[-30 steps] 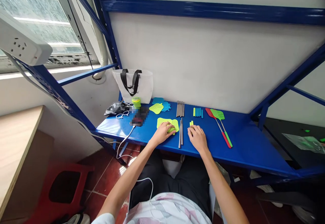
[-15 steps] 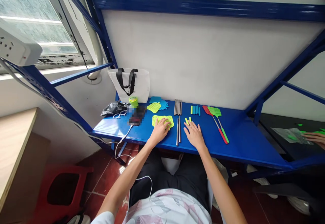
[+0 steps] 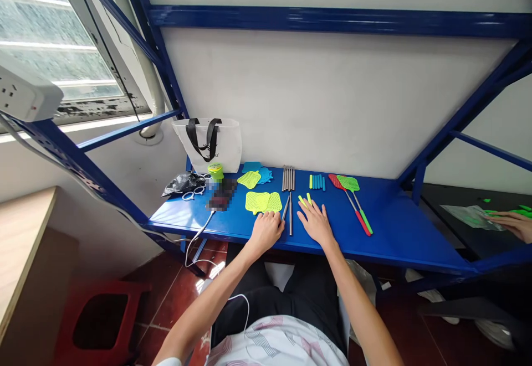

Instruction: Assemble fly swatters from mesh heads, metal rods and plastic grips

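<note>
My left hand [image 3: 267, 228] rests on the blue shelf [image 3: 394, 233], fingers curled round the near end of a thin metal rod [image 3: 285, 209] that lies tilted. A second rod [image 3: 290, 216] lies straight beside it. Just beyond my left hand lie two yellow-green mesh swatter heads [image 3: 262, 202]. My right hand [image 3: 316, 223] lies flat with fingers spread, its tips at two short yellow-green handle pieces [image 3: 305, 199].
Farther back lie a bundle of rods [image 3: 288, 178], blue and green handles [image 3: 316, 181], more mesh heads [image 3: 251, 178] and two finished swatters [image 3: 353, 197]. A white tote bag [image 3: 210, 140], phone [image 3: 222, 194] and scissors [image 3: 192, 193] sit left. Another person's hand [image 3: 510, 223] is at the right.
My left hand came off the yellow-green mesh heads and pulled back right to the rods; one rod now lies tilted. My right hand's fingers have spread flat.
</note>
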Tool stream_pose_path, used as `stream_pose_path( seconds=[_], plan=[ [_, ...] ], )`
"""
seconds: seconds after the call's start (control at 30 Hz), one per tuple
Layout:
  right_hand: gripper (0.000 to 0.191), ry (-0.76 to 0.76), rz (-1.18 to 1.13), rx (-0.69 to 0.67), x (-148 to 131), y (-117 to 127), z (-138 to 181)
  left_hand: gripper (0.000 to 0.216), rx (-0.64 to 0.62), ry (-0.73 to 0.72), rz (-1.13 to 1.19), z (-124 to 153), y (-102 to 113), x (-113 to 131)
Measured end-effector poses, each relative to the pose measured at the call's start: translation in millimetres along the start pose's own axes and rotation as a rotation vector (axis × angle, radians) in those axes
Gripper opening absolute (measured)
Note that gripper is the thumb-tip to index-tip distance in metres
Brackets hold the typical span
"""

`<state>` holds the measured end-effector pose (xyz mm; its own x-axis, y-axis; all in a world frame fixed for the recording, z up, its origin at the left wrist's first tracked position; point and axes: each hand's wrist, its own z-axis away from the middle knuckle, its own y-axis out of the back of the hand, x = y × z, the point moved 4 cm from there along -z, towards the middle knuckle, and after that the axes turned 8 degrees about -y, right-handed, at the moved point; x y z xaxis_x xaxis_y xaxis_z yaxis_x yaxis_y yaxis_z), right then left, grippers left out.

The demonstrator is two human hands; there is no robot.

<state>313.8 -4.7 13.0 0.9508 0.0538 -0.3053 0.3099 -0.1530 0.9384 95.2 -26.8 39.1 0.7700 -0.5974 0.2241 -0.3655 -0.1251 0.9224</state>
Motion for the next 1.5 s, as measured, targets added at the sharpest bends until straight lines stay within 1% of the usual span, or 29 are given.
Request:
stream_pose_path(
  seconds=[0.07, 0.17, 0.27, 0.33, 0.4, 0.47, 0.53, 0.6, 0.67, 0.73, 0.83, 0.93, 1.07, 1.17, 1.27, 1.37, 1.43, 1.5],
  plan=[
    [0.065, -0.004, -0.007, -0.004, -0.4, 1.2, -0.2, 0.029, 0.001, 0.050, -0.034, -0.3, -1.8, -3.4],
    [0.064, -0.009, -0.011, -0.001, -0.7, 2.2, 0.3, 0.033, -0.017, 0.099, -0.055, -3.4, -6.2, -5.6],
    [0.061, -0.006, -0.013, 0.011, -0.9, 3.0, 1.3, 0.039, -0.074, 0.142, -0.014, -7.3, -6.4, -11.3],
    [0.058, 0.000, -0.020, 0.029, -0.6, 3.5, 1.7, 0.041, -0.070, 0.160, 0.059, -9.7, -0.3, -19.3],
    [0.055, 0.011, -0.042, 0.057, 0.2, 4.0, 1.3, 0.041, 0.001, 0.154, 0.231, -12.3, 9.0, -28.9],
    [0.051, 0.024, -0.078, 0.099, 1.7, 5.0, 0.3, 0.044, 0.120, 0.147, 0.518, -15.2, 17.0, -38.7],
    [0.048, 0.037, -0.122, 0.154, 3.9, 7.4, -0.8, 0.049, 0.235, 0.176, 0.850, -17.9, 18.7, -47.6],
    [0.046, 0.055, -0.169, 0.214, 5.7, 11.6, -0.8, 0.053, 0.309, 0.208, 1.129, -20.7, 14.0, -52.8],
    [0.044, 0.081, -0.220, 0.262, 5.8, 17.4, 0.8, 0.056, 0.342, 0.216, 1.299, -23.1, 7.7, -54.2],
    [0.044, 0.122, -0.282, 0.290, 2.9, 23.7, 4.0, 0.057, 0.372, 0.215, 1.378, -24.6, 3.6, -54.6],
    [0.045, 0.238, -0.357, 0.266, -8.1, 29.8, 9.7, 0.058, 0.416, 0.219, 1.431, -25.5, 2.5, -56.3],
    [0.046, 0.349, -0.383, 0.235, -20.5, 31.3, 13.7, 0.059, 0.413, 0.223, 1.456, -26.0, 2.3, -57.8],
    [0.037, 0.410, -0.443, 0.264, -27.8, 31.7, 15.0, 0.058, 0.380, 0.227, 1.451, -26.3, 0.1, -58.3],
    [0.036, 0.431, -0.481, 0.269, -27.8, 31.8, 14.7, 0.056, 0.364, 0.201, 1.437, -26.5, 0.9, -56.2],
    [0.036, 0.445, -0.494, 0.278, -27.1, 32.4, 15.2, 0.052, 0.306, 0.140, 1.404, -26.2, 4.4, -50.4],
    [0.036, 0.470, -0.503, 0.271, -30.9, 31.3, 17.4, 0.050, 0.211, 0.043, 1.280, -24.5, 8.2, -41.5],
    [0.037, 0.501, -0.520, 0.261, -36.9, 29.8, 19.9, 0.053, 0.141, -0.006, 1.177, -22.6, 8.7, -36.3],
    [0.038, 0.528, -0.526, 0.263, -43.7, 28.4, 22.3, 0.060, 0.115, -0.005, 1.094, -20.8, 8.4, -34.8]
  ],
)
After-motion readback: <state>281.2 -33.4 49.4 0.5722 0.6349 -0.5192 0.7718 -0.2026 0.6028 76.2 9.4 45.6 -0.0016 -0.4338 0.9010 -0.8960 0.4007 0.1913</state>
